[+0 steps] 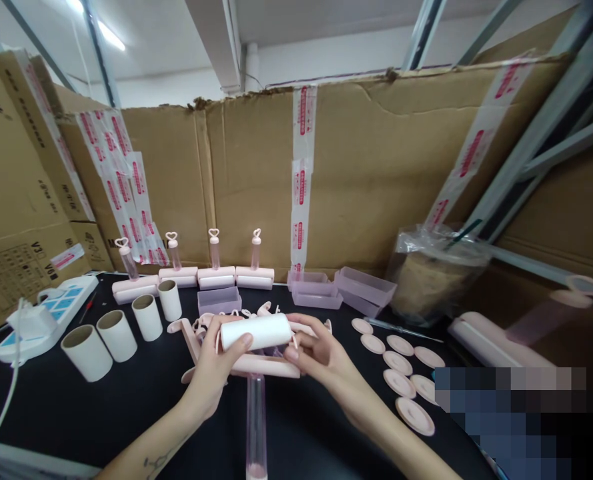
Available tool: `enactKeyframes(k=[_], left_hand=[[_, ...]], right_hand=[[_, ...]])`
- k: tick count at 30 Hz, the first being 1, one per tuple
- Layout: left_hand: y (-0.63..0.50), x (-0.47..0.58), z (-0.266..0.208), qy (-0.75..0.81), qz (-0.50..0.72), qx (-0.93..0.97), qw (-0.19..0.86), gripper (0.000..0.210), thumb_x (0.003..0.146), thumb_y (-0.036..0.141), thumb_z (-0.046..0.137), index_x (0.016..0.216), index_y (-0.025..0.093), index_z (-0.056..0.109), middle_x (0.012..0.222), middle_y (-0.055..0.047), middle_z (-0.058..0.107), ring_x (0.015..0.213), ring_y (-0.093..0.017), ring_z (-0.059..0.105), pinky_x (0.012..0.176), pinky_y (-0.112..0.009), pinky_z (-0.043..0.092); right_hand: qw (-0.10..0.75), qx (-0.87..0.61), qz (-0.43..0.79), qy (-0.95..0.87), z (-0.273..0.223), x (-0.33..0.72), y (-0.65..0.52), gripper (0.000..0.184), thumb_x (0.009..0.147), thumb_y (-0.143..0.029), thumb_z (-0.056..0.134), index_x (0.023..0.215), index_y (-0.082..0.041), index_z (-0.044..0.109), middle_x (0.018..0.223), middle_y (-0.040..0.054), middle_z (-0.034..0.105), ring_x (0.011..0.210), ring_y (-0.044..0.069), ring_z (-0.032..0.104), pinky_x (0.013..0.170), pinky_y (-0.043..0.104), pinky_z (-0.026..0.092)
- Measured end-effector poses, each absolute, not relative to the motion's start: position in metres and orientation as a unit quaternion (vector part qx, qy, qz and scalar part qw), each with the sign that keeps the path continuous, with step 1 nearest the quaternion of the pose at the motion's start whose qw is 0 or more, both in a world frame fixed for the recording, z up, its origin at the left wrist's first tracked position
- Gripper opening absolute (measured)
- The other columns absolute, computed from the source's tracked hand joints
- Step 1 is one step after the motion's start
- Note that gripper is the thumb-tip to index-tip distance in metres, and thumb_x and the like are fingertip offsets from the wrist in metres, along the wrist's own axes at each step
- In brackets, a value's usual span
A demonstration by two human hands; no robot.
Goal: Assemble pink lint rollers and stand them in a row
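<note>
A lint roller is between my hands, with its white sticky roll (256, 333) lying across a pale pink frame (269, 365). Its clear pinkish handle (256, 420) points down toward me. My left hand (221, 360) grips the left end, thumb pressed on the roll. At the right end, the fingers of my right hand (321, 353) are closed around the frame's side and the roll's edge. Behind them lies a pile of loose pink frame parts (192, 343), partly hidden by my hands and the roller.
Several white rolls (87, 353) stand at left near a power strip (51, 320). Finished lint rollers (216, 275) line the back by cardboard. Lilac trays (366, 290), pink discs (397, 363), a screwdriver (401, 329) and a bagged drink cup (426, 283) sit to the right.
</note>
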State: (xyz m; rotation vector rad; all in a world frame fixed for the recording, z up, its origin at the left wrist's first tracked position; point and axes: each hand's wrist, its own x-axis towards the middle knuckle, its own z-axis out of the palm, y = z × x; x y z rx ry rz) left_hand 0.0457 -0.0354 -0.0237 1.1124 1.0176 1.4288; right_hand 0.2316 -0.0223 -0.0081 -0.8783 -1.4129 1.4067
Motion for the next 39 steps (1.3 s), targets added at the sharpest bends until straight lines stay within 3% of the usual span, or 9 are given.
enactKeyframes(k=[6, 13, 16, 24, 30, 39], left_hand=[[-0.035, 0.045, -0.024, 0.433, 0.594, 0.459, 0.499, 0.039, 0.071, 0.040, 0.069, 0.100, 0.023, 0.050, 0.099, -0.004, 0.052, 0.087, -0.022, 0.057, 0.050, -0.027, 0.055], [-0.035, 0.047, -0.026, 0.438, 0.590, 0.471, 0.488, 0.031, 0.072, 0.037, 0.069, 0.096, 0.023, 0.055, 0.094, -0.001, 0.057, 0.089, -0.017, 0.057, 0.072, -0.024, 0.050], [-0.035, 0.047, -0.027, 0.438, 0.599, 0.487, 0.461, 0.029, 0.072, 0.033, 0.071, 0.093, 0.021, 0.055, 0.095, -0.001, 0.056, 0.092, -0.016, 0.056, 0.080, -0.025, 0.047], [-0.040, 0.049, -0.022, 0.359, 0.602, 0.453, 0.550, 0.036, 0.068, 0.029, 0.074, 0.099, 0.023, 0.055, 0.110, -0.004, 0.050, 0.098, -0.024, 0.056, 0.079, -0.039, 0.054], [-0.040, 0.047, -0.021, 0.397, 0.575, 0.490, 0.522, 0.033, 0.067, 0.030, 0.074, 0.094, 0.020, 0.058, 0.107, -0.006, 0.054, 0.096, -0.023, 0.057, 0.083, -0.034, 0.049], [-0.040, 0.044, -0.023, 0.436, 0.569, 0.498, 0.487, 0.032, 0.064, 0.031, 0.075, 0.087, 0.019, 0.057, 0.098, -0.003, 0.056, 0.088, -0.018, 0.055, 0.072, -0.024, 0.046]], right_hand=[[0.443, -0.385, 0.462, -0.665, -0.012, 0.235, -0.018, 0.044, 0.077, -0.029, 0.062, 0.118, -0.021, 0.047, 0.085, 0.0012, 0.057, 0.074, 0.015, 0.055, 0.067, 0.028, 0.044], [0.443, -0.407, 0.424, -0.677, -0.016, 0.237, -0.016, 0.033, 0.079, -0.025, 0.057, 0.111, -0.024, 0.048, 0.104, 0.0032, 0.055, 0.065, 0.011, 0.055, 0.060, 0.025, 0.047], [0.452, -0.383, 0.451, -0.668, -0.018, 0.236, -0.014, 0.032, 0.077, -0.026, 0.061, 0.107, -0.023, 0.049, 0.100, 0.0031, 0.058, 0.065, 0.011, 0.056, 0.062, 0.026, 0.050], [0.463, -0.404, 0.473, -0.631, -0.008, 0.236, -0.017, 0.041, 0.065, -0.019, 0.067, 0.105, -0.014, 0.063, 0.096, 0.0096, 0.069, 0.072, 0.019, 0.065, 0.071, 0.035, 0.055], [0.425, -0.423, 0.465, -0.651, -0.001, 0.241, -0.017, 0.039, 0.063, -0.020, 0.066, 0.102, -0.014, 0.072, 0.070, 0.0036, 0.073, 0.063, 0.021, 0.066, 0.061, 0.034, 0.055], [0.404, -0.421, 0.498, -0.641, -0.001, 0.242, -0.013, 0.037, 0.061, -0.017, 0.068, 0.098, -0.015, 0.074, 0.071, 0.0015, 0.072, 0.060, 0.018, 0.062, 0.062, 0.033, 0.053]])
